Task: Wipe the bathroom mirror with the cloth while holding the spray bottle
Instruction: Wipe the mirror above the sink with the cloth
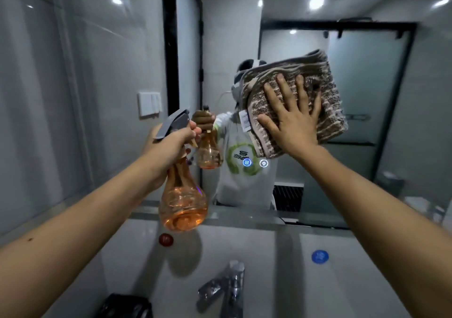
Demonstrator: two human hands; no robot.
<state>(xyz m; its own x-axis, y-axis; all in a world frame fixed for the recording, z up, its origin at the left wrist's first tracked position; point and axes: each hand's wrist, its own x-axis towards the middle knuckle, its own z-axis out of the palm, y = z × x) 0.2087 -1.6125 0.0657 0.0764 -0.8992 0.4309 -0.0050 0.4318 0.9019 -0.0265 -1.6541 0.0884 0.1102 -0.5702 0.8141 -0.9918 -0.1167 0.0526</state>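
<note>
- Right hand [291, 119] flat, fingers spread, pressing cloth [297, 102] against mirror [367, 73] for even wiping pressure.
- Left hand [171, 144] clamped round spray bottle [182, 195] neck, clear of glass.

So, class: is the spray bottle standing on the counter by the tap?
No: the left hand holds the spray bottle by its neck, raised above the counter, while the right hand presses the cloth on the mirror.
</note>
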